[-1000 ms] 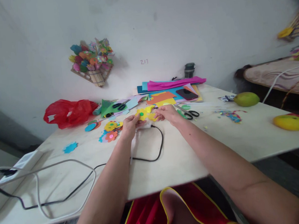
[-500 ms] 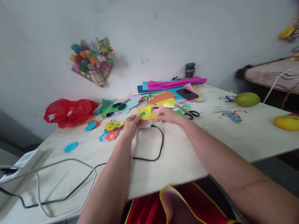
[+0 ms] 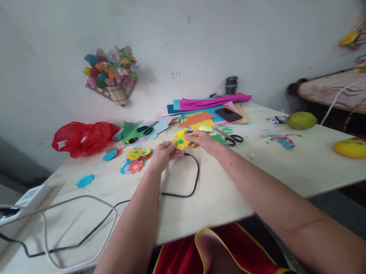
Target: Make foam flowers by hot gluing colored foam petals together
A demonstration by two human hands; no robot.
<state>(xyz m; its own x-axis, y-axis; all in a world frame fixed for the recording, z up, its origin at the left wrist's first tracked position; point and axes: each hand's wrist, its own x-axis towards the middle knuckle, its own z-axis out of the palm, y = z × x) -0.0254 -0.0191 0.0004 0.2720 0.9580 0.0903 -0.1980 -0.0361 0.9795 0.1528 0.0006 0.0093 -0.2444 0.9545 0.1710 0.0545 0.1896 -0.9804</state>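
Note:
A yellow paper flower (image 3: 181, 141) with a green round centre is held up between my two hands, above the table. My left hand (image 3: 165, 153) pinches its left edge. The fingers of my right hand (image 3: 202, 140) are closed on its right side, their tips partly hidden by the petals. Below my hands runs a black cord (image 3: 197, 173), its end hidden under them. Left of my left hand lie several finished-looking flowers, among them an orange flower (image 3: 135, 166) with a pink centre and a yellow flower (image 3: 135, 153).
Black-handled scissors (image 3: 234, 139) lie right of my right hand, and another pair (image 3: 145, 129) lies further back. Coloured sheets (image 3: 197, 118) and a phone (image 3: 228, 114) are at the back. A red plastic bag (image 3: 84, 139), a blue flower (image 3: 85, 180), cables and a power strip (image 3: 22, 204) are leftward.
My right hand has moved left and slightly up, closer to my left hand. The yellow flower has shifted slightly right and its petals now sit closer together between my hands.

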